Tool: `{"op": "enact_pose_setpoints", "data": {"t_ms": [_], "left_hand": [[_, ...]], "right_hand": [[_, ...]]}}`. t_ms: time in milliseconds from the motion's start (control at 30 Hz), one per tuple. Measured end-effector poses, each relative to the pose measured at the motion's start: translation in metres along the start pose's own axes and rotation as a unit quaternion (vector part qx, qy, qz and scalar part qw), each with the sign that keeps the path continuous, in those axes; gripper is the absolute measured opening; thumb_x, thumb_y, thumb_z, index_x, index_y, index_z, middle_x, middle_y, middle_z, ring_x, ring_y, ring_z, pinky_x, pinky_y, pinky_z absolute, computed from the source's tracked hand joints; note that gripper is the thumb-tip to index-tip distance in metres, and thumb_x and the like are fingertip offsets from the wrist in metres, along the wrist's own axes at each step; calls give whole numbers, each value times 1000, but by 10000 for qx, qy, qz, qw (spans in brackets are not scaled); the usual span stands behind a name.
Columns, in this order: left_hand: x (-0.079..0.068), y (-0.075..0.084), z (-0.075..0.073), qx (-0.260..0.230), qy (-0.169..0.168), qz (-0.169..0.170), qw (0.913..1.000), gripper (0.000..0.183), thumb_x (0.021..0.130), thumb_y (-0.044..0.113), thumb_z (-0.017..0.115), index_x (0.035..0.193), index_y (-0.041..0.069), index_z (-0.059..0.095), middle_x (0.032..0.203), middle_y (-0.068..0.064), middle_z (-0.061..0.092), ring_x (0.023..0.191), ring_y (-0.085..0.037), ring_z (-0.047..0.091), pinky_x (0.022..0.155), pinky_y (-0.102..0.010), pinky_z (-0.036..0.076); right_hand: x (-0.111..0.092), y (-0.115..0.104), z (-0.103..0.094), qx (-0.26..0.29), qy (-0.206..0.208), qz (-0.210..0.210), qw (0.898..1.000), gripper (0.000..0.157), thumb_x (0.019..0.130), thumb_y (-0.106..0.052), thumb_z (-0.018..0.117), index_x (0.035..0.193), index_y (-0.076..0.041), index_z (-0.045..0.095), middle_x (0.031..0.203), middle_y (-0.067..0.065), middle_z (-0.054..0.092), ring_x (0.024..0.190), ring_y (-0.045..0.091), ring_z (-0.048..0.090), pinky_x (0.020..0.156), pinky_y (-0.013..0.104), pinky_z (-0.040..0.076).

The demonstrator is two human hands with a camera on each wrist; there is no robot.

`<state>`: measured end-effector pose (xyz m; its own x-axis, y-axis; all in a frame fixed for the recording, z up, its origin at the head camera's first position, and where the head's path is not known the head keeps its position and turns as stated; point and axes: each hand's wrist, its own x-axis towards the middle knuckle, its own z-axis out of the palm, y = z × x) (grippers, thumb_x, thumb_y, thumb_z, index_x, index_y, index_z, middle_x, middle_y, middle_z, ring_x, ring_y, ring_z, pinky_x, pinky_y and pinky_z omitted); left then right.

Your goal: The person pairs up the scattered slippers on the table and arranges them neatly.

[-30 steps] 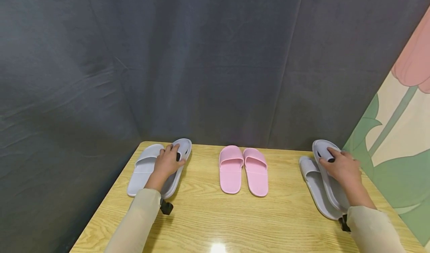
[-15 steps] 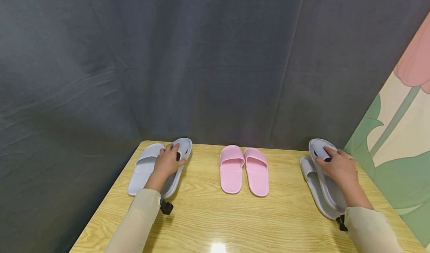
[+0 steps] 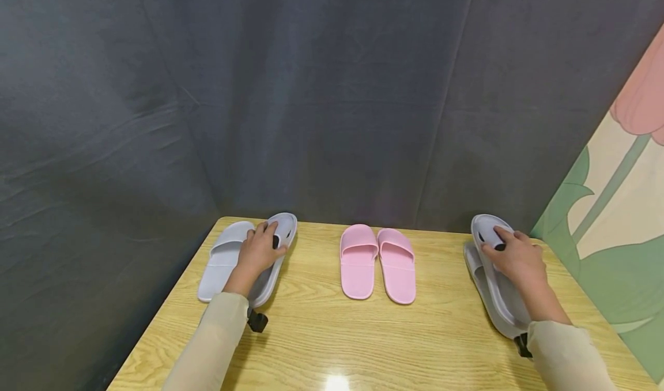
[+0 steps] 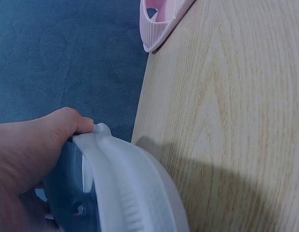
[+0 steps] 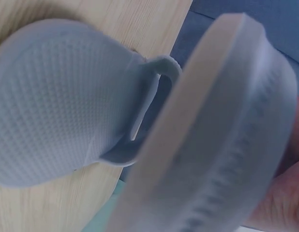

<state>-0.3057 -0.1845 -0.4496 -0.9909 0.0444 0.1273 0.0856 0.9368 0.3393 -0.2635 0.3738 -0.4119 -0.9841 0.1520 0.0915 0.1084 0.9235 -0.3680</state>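
Observation:
On the left, my left hand (image 3: 257, 251) grips a light grey slipper (image 3: 261, 293) at its strap. The left wrist view shows the thumb on the strap edge of this slipper (image 4: 132, 188). Close at its left lies a matching pale grey slipper (image 3: 220, 267). Over on the right, my right hand (image 3: 520, 261) holds another grey slipper (image 3: 485, 227) by the strap. From the right wrist, that held slipper (image 5: 222, 135) shows edge-on, raised beside a textured grey slipper (image 5: 57, 106) on the table. The head view has it overlapping and partly hiding the lower one (image 3: 483, 290).
Two pink slippers (image 3: 358, 275) lie side by side in the middle of the wooden table (image 3: 363, 339), toes toward the back edge. A dark curtain (image 3: 332, 102) hangs behind and left. A wall with painted flowers (image 3: 622, 252) borders the right side.
My right hand has carried its grey slipper to the left, so it covers more of the slipper beneath. The left hand and its slipper stay put.

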Motion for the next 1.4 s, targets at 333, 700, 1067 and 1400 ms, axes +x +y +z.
{"op": "enact_pose_setpoints", "data": {"t_ms": [333,700,1067,1400], "left_hand": [[-1,-1,0,-13,-37,-8,10000,77,93,41,69,156,8,38,156,-24,37,133,-50,41,100,-62,42],[-1,0,-1,-14,-32,-15,10000,77,93,40,70,155,8,39,155,-24,37,133,-51,41,100,-62,42],[0,-3,-2,-86,-86,-113,9999,78,94,42,68,157,8,37,157,-24,35,134,-51,39,101,-62,41],[1,-4,0,-141,-86,-116,9998,78,94,42,68,157,9,36,157,-24,35,135,-51,38,102,-62,41]], "right_hand": [[-1,-9,6,-13,77,-231,9997,70,98,-40,57,150,4,38,142,48,28,115,75,33,84,74,37],[-4,-21,8,39,118,-211,9997,70,98,-39,58,150,3,39,142,47,30,115,75,34,84,74,39],[-5,-37,14,152,191,-346,9991,70,97,-41,58,149,3,41,142,46,33,114,73,37,86,72,39],[-7,-47,16,210,108,-337,9992,69,98,-40,60,150,2,41,143,45,32,116,71,37,88,71,39]]}}
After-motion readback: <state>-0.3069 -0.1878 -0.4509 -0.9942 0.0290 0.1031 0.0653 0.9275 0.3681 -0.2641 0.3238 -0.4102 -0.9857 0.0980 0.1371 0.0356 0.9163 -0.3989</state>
